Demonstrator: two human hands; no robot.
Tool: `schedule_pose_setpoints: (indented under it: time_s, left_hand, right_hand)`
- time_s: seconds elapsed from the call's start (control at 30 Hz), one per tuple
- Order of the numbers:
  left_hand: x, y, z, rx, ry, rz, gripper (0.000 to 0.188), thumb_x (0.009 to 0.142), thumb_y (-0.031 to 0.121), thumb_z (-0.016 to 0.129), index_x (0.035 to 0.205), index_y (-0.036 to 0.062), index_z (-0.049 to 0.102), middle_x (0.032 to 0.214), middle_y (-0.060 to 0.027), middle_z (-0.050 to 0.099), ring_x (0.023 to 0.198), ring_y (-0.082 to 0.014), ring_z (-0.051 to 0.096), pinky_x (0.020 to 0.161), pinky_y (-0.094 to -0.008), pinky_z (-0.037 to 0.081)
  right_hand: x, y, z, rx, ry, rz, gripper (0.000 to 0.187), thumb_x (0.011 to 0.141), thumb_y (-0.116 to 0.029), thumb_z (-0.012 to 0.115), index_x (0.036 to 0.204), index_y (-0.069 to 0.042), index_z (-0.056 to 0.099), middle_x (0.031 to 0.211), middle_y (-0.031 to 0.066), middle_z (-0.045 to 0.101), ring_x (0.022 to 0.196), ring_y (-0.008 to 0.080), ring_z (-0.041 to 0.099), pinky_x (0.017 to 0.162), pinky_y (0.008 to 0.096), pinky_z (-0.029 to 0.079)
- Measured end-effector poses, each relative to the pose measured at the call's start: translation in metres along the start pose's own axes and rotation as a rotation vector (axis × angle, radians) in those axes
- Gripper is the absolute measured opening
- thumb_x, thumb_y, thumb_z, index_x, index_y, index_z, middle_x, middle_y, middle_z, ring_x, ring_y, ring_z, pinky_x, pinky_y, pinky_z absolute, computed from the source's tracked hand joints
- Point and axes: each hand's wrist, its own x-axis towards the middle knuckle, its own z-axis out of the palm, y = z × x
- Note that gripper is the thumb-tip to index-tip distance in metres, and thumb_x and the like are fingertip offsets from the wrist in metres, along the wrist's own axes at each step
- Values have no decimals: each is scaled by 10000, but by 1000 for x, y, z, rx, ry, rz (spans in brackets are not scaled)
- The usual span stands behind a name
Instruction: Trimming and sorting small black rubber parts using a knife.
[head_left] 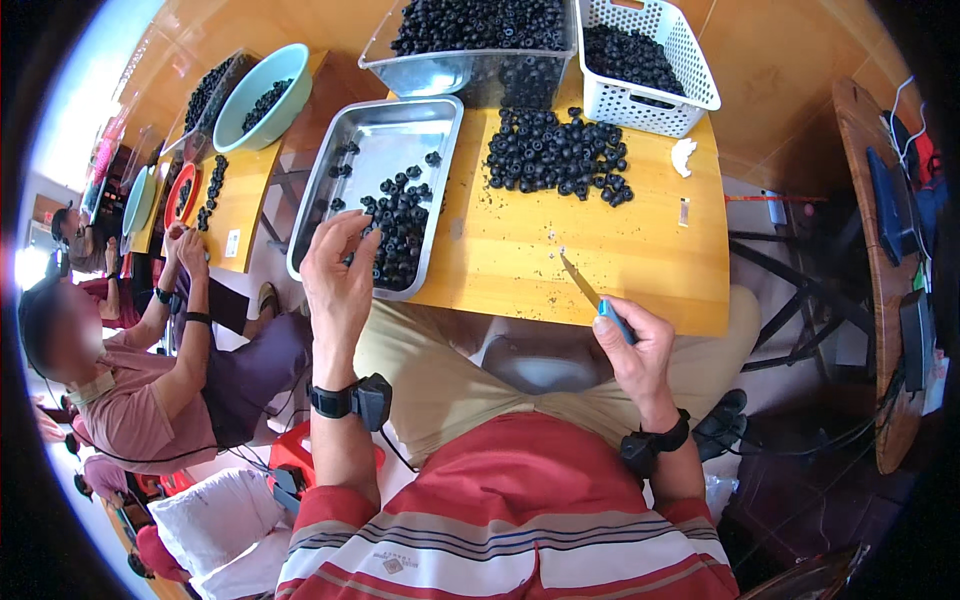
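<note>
My right hand (pixel 640 345) grips a small knife (pixel 583 283) by its blue handle, the blade slanting up and left over the table. Above the near left part of a metal tray (pixel 307 215), my left hand (pixel 342 275) is curled, with a small dark piece, seemingly a black ring, showing between thumb and fingers. Black ring-shaped pieces (pixel 402 235) lie heaped in the tray, close to that hand. On the wooden table (pixel 480 270), a larger pile of the same black rings (pixel 555 150) spreads beyond the knife. Dark crumbs dot the wood around the blade tip.
A clear bin (pixel 420 72) and a white perforated basket (pixel 650 115), both full of black rings, stand at the far edge. A crumpled white scrap (pixel 683 157) lies at the right. To the left, a co-worker (pixel 150 380) sits at another table with a green basin (pixel 262 95).
</note>
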Motion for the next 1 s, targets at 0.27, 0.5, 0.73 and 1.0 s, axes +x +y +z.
schedule_pose_setpoints:
  time_s: [0.27, 0.5, 0.73, 1.0]
  left_hand:
    - [13, 45, 50, -24, -187, 212, 169, 850, 48, 702, 1014, 15, 680, 1038, -133, 685, 912, -298, 684, 786, -341, 547]
    - [87, 71, 149, 43, -344, 568, 154, 887, 76, 632, 1015, -2, 668, 979, -176, 674, 893, -372, 652, 763, -417, 531]
    - [144, 58, 225, 284, -557, 632, 266, 874, 17, 485, 1061, -14, 672, 1024, -221, 684, 931, -408, 653, 808, -473, 526]
    - [159, 50, 263, 395, -711, 560, 368, 837, -11, 467, 1140, 42, 669, 1024, -251, 678, 959, -411, 650, 814, -490, 520]
  right_hand:
    - [0, 8, -3, 23, 86, 10, 349, 915, -245, 728, 1079, 60, 686, 750, 6, 624, 657, 55, 513, 589, 216, 428]
    - [-2, 23, -17, 56, 129, 74, 362, 927, -267, 711, 1068, 66, 684, 736, -19, 598, 656, 48, 487, 579, 215, 411]
    - [-6, 32, -34, 78, 187, 60, 357, 921, -260, 716, 1057, 69, 682, 725, -17, 592, 655, 47, 492, 579, 221, 413]
    - [-7, 31, -41, 110, 165, 50, 344, 909, -249, 725, 1035, 68, 681, 725, 35, 624, 654, 73, 543, 584, 242, 441]
